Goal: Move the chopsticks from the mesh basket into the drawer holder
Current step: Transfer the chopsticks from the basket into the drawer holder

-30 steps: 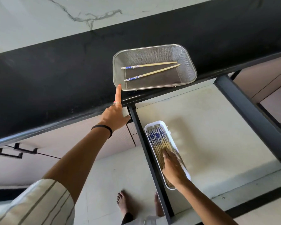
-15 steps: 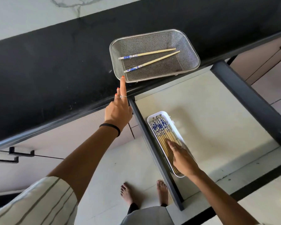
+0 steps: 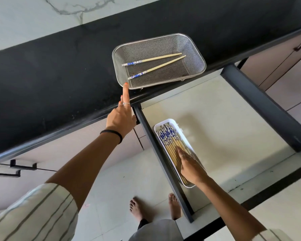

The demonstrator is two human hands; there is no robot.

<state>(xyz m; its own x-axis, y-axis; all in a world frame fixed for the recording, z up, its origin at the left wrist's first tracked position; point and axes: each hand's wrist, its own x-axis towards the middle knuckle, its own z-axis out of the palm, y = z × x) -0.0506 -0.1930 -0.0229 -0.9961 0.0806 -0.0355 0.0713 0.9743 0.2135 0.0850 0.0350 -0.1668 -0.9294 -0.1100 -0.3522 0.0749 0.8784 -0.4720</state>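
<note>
A steel mesh basket sits on the black counter near its front edge. Two wooden chopsticks with blue-patterned ends lie in it: one further back, one nearer. My left hand reaches up, its forefinger tip touching the basket's near-left rim; it holds nothing. Below, in the open drawer, a white holder is packed with several matching chopsticks. My right hand lies flat on those chopsticks, fingers extended, gripping nothing.
The black counter runs across the view under a marble wall. The open drawer has dark side rails and a pale liner. My bare feet stand on the tiled floor beside the drawer's left rail. Cabinet handles show lower left.
My left forefinger stays at the basket's near-left rim while the view shifts. My right hand slid slightly along the chopsticks in the holder. The two chopsticks in the basket have not moved.
</note>
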